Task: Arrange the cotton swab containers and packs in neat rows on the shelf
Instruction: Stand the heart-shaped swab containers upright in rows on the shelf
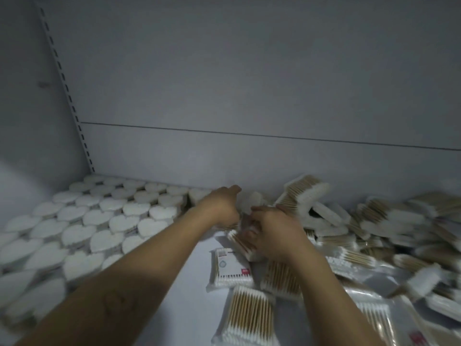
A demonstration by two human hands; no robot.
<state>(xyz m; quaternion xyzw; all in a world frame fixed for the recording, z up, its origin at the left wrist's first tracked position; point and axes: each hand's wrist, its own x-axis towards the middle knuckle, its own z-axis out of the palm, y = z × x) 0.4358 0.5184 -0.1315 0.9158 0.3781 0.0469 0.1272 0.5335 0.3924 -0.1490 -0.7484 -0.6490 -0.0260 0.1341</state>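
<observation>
**Both hands buried in the swab pile**

Closest to me, flat packs of wooden-stick cotton swabs (249, 318) lie loose on the white shelf (192, 265), one labelled pack (230, 268) just behind them. Further in, the right hand (277, 236) and left hand (222, 208) meet over a blurry pack (243, 242); honestly can't tell how tight either grip is. Left of the hands, heart-shaped containers (99, 221) sit in tidy rows. Right of them, packs are heaped messily (374, 221) against the back wall (249, 96).
</observation>
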